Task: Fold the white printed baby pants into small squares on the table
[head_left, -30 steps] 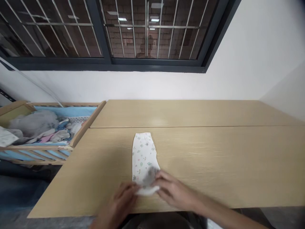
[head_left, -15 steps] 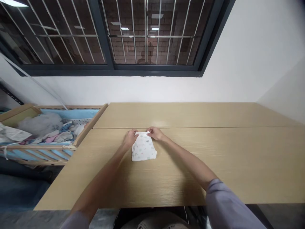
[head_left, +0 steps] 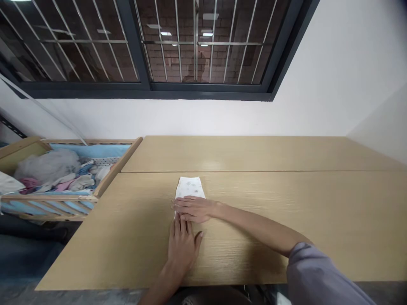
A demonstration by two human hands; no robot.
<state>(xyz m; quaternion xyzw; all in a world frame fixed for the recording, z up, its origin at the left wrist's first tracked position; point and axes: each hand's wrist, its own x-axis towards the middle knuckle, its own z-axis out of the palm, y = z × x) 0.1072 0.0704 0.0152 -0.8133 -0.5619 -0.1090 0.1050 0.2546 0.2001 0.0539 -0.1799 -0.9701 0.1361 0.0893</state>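
A small folded white cloth (head_left: 190,186) with a faint printed pattern lies flat on the wooden table, narrower at its far end. Across its near part rests my right hand (head_left: 197,209), palm down with the fingers stretched out to the left. Just below, my left hand (head_left: 182,245) lies flat, fingers pointing away from me and the thumb spread to the right. The left fingertips meet the cloth's near edge beside the right hand. Both hands cover the near portion, so the exact kind of cloth item cannot be told.
The wide wooden table (head_left: 270,203) has a seam running across it toward the back. To the left stands a wooden crib (head_left: 132,153) with a blue lining, holding a heap of clothes (head_left: 82,182) and a grey fluffy item (head_left: 51,164). A barred window (head_left: 203,91) is above.
Both hands have let go of the cloth's far corners and come nearer to me. The right hand now lies flat over its near part, the left flat at its near edge.
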